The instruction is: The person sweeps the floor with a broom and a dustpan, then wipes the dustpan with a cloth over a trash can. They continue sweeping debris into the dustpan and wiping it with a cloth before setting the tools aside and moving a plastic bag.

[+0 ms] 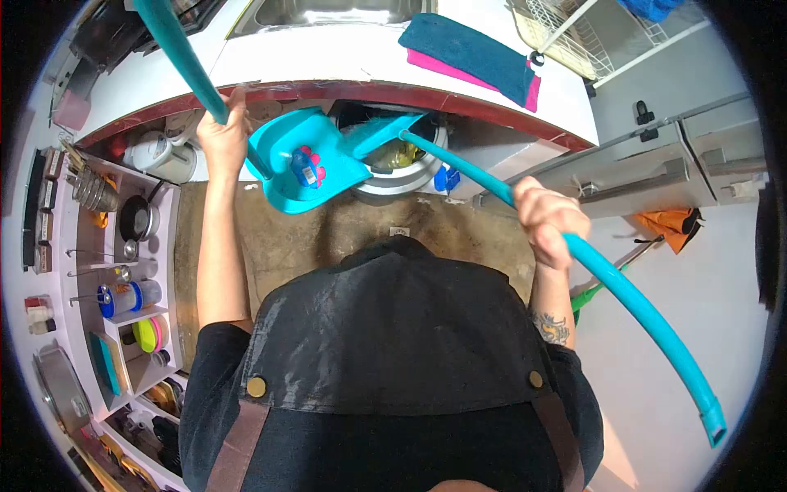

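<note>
My left hand (225, 138) is closed around the upright teal handle of a long-handled dustpan (277, 141). The pan hangs tilted above the floor, below the counter's edge. In it lie a small blue bottle with a label (304, 170) and something pink (320, 174) beside it. My right hand (551, 221) grips the long teal handle of a broom (474, 173). Its head reaches to the pan's right side, over a round bin (403, 185) with a light rim. A yellowish item (397, 154) shows inside the bin; the broom head hides part of the opening.
The white counter (328, 57) bears a sink (328, 11) and folded teal and pink cloths (467, 56). Shelves with kitchenware (135, 221) line the left. A white appliance (160, 156) and a blue item (447, 178) sit beneath the counter. Metal doors (648, 172) stand right.
</note>
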Available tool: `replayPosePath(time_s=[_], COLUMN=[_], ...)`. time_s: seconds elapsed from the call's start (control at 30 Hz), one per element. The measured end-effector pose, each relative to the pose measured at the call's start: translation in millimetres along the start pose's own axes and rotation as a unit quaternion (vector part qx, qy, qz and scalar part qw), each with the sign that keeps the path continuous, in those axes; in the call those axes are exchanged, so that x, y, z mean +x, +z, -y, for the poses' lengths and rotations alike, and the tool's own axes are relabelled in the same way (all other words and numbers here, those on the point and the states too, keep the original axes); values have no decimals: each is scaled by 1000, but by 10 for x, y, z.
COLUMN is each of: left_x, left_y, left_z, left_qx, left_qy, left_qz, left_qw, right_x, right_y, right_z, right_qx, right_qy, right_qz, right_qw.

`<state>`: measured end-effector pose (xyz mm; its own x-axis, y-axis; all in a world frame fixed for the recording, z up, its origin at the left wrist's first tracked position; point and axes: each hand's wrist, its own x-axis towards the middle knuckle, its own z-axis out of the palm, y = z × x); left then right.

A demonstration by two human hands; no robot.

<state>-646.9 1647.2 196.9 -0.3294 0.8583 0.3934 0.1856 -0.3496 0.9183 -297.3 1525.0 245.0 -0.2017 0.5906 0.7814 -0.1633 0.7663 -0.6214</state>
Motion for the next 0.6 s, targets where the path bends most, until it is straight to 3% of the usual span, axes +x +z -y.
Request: replayPosePath(time_s=[0.23,0.3,0.33,0.37,0.43,0.5,0.6], left_x=[31,16,30,51,32,29,27], left_y=[-297,-329,-322,-384,-369,-375,-311], left_z=[-42,-68,-66,-10,-65,-52,-28], left_qx=[75,63,49,51,21,3,-29], left_qy=[12,7,4,30,2,4,-5], left_qz=[0,-4,-21,-2,2,14,2], left_qw=[997,998,999,998,1000,1000,1000], right_x=[-58,-89,-132,56,59,-118,68], right_y=[3,-59,-13,65,83,-48,106], right_z=[128,19,226,425,400,-42,174], right_qx=[-81,-115,-184,-103,-101,-149,-99], right_qy=[-22,-19,50,-29,-11,61,-9], right_qz=[35,-59,-127,-32,-55,-93,-76], right_qw=[996,991,973,994,993,983,992])
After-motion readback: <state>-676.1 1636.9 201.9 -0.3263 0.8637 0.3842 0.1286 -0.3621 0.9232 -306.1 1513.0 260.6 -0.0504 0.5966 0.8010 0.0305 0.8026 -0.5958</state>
